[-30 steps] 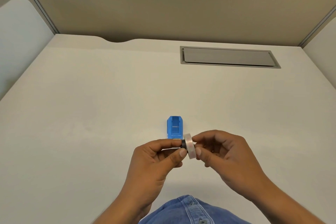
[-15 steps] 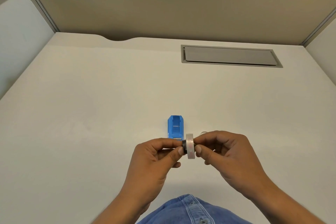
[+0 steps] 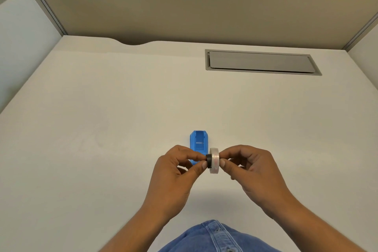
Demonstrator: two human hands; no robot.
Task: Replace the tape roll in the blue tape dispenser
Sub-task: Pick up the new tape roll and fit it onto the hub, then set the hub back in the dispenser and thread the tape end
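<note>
Tape roll [image 3: 214,160] pinched between both hands — left hand [image 3: 176,172] on black core [image 3: 208,161], right hand [image 3: 253,170] on roll — blue dispenser [image 3: 199,144] on surface [image 3: 102,129] just behind.

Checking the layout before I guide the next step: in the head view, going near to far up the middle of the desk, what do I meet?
Denim shirt → tape roll pinched between left hand and right hand → blue tape dispenser on the desk → grey cable hatch → partition wall.
</note>
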